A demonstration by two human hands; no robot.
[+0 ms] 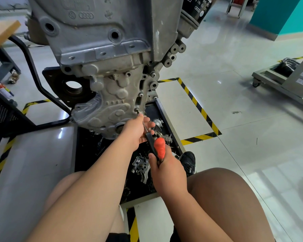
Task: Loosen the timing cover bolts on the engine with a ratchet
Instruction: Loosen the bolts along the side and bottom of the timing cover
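Ratchet (pixel 160 147) set tip-first on a timing cover bolt (pixel 137 111), low on the engine's (pixel 112 49) right edge. Orange handle wrapped in right hand (pixel 167 169); shaft pinched by left hand (pixel 136 131), just below the bolt.

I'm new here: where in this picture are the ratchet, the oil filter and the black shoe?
ratchet (pixel 160 148): head view, on its orange handle.
oil filter (pixel 197 10): head view, on the printed side of the black can.
black shoe (pixel 188 162): head view, on the upper near the toe.
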